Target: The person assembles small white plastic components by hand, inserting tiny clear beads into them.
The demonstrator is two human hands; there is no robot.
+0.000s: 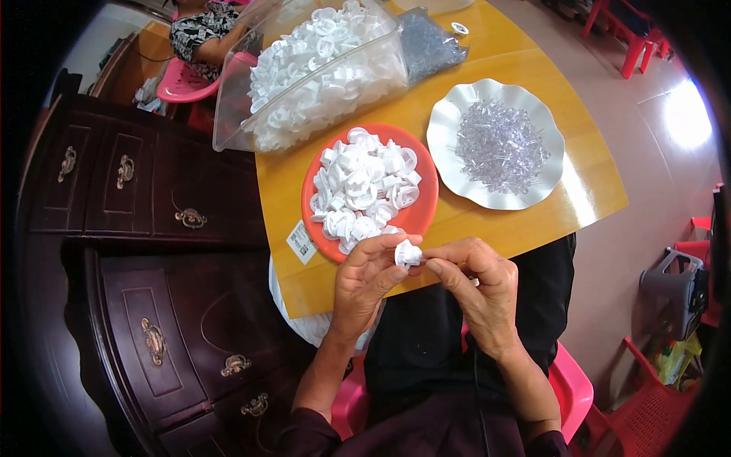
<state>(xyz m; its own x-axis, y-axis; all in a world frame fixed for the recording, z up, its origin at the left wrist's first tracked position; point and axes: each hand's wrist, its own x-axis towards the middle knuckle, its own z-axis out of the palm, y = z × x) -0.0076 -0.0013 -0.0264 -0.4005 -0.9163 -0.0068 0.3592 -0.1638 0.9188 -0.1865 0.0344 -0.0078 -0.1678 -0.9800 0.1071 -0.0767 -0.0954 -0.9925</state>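
Just in front of the table's near edge, my left hand (359, 288) grips a small white plastic fitting (407, 254) with a round flange between thumb and fingers. The thumb and forefinger of my right hand (481, 295) are pinched together at the fitting's right side; whatever they hold there is too small to make out. Behind my left hand, an orange-red plate (429, 186) carries a heap of similar white fittings (364, 183). To its right stands a white scalloped plate (440, 137) with many thin, clear plastic pieces (502, 145).
A large clear bin (228, 114) full of white fittings stands at the back left, beside a bag of clear pieces (430, 46). A printed label (301, 241) lies on the yellow table (586, 152). Dark drawers (129, 183) flank the left; another person (205, 38) sits beyond.
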